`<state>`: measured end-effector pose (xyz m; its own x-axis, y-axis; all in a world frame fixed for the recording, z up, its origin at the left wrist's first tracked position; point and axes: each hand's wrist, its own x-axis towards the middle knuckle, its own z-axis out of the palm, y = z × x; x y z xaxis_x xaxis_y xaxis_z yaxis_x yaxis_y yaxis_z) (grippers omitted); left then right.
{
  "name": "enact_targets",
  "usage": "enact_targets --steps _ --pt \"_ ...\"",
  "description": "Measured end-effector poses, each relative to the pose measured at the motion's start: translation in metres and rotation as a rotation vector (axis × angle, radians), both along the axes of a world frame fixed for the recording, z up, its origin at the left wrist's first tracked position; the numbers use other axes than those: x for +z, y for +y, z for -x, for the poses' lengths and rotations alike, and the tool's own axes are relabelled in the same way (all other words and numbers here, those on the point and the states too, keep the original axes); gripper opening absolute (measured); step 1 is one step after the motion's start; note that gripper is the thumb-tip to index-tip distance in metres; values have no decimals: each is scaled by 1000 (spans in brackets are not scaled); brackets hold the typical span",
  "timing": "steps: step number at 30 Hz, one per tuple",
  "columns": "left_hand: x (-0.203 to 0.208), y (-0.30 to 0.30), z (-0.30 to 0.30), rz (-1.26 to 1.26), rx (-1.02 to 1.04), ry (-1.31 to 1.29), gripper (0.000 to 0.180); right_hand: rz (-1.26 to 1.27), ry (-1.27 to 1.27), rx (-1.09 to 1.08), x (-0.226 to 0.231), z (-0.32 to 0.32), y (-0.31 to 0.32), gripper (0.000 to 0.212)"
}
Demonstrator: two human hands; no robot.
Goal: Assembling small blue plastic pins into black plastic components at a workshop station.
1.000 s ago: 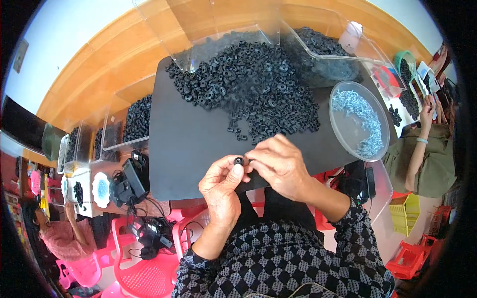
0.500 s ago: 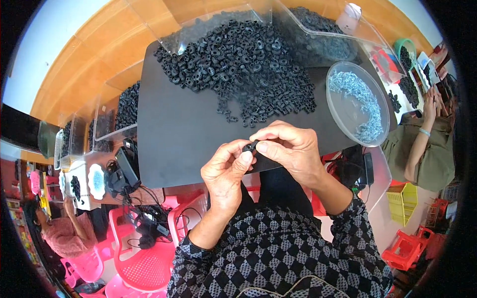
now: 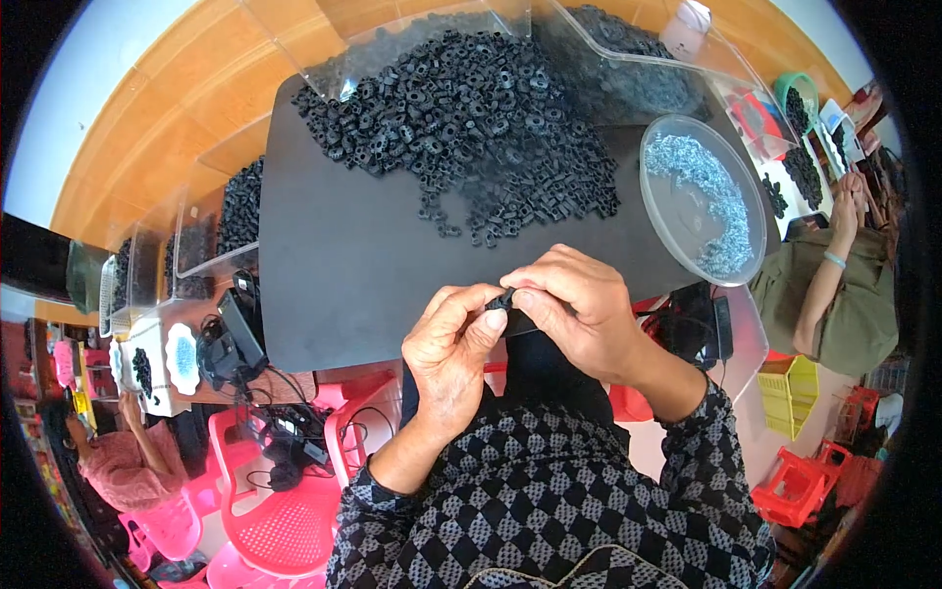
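The black part (image 3: 500, 300) is held between both hands, in front of the near edge of the dark tabletop (image 3: 339, 245). The left hand (image 3: 449, 339) has its thumb and forefinger pinched on the part; the right hand's (image 3: 581, 312) fingers are closed at its right end, and how much they cover is hidden. A clear bin (image 3: 339, 64) at the far side opens toward the person, and a broad pile (image 3: 461, 103) of black parts spreads from its mouth across the tabletop. To its right, a second clear bin (image 3: 677, 83) holds more black pieces. The round tray (image 3: 677, 211) at the right edge, clear and shallow, carries small blue bits (image 3: 729, 211) along its far and right sides, its bare bottom showing at left. Beyond the left edge, another clear bin (image 3: 221, 260) holds black parts, and a white dish (image 3: 184, 391) holds blue bits. At far right, a green bowl (image 3: 781, 90) holds black pieces, near a co-worker's arm (image 3: 822, 285). Dark surface runs from the pile to the left and near edges, with more between pile and tray. A pink chair (image 3: 285, 525) stands below the near left corner.
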<state>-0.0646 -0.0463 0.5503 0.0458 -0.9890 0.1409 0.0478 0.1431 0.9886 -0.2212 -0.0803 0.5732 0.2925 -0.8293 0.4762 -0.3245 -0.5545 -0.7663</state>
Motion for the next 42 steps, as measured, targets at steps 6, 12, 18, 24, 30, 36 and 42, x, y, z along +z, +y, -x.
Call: enact_targets --steps 6,12,18,24,30,36,42 --pt "8 0 0 82 -22 -117 15 -11 138 131 4 7 -4 11" --pt "7 0 1 102 -43 -188 13 94 360 203 8 15 -4 10" --pt "7 -1 5 177 -51 -380 12 226 500 155 2 18 0 13" --pt "4 1 0 110 -144 -348 11 153 489 182 1 21 1 16" --pt "2 1 3 162 -137 -338 13 115 522 274 5 25 2 20" --pt "2 -1 4 261 -86 -420 18 255 494 185 -7 18 10 22" --pt "-2 -1 5 384 -48 -577 25 330 544 148 -12 16 13 20"
